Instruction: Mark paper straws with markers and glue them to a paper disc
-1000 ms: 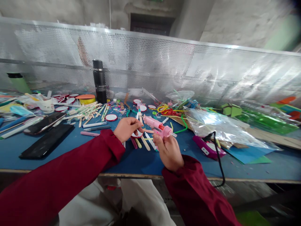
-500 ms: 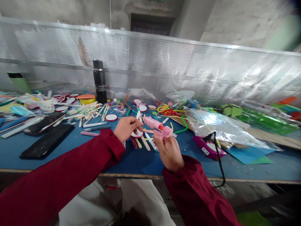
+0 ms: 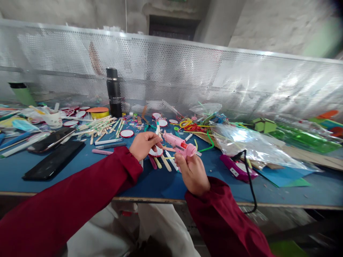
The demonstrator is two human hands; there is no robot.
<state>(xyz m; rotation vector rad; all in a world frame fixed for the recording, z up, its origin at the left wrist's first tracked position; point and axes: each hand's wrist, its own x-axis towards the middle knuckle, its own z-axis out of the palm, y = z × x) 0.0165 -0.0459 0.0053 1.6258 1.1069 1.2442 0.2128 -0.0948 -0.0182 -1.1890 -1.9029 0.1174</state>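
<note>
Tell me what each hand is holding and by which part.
The right hand grips the pink glue gun by its handle. The left hand pinches a thin craft stick near its end, just under the gun's nozzle.

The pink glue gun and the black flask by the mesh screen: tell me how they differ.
The pink plastic glue gun is held above the blue table in the right hand, lying roughly level; the tall black cylindrical flask stands upright, untouched, far back by the perforated metal screen. The gun is pale with an orange trigger; the flask is dark all over.
</note>
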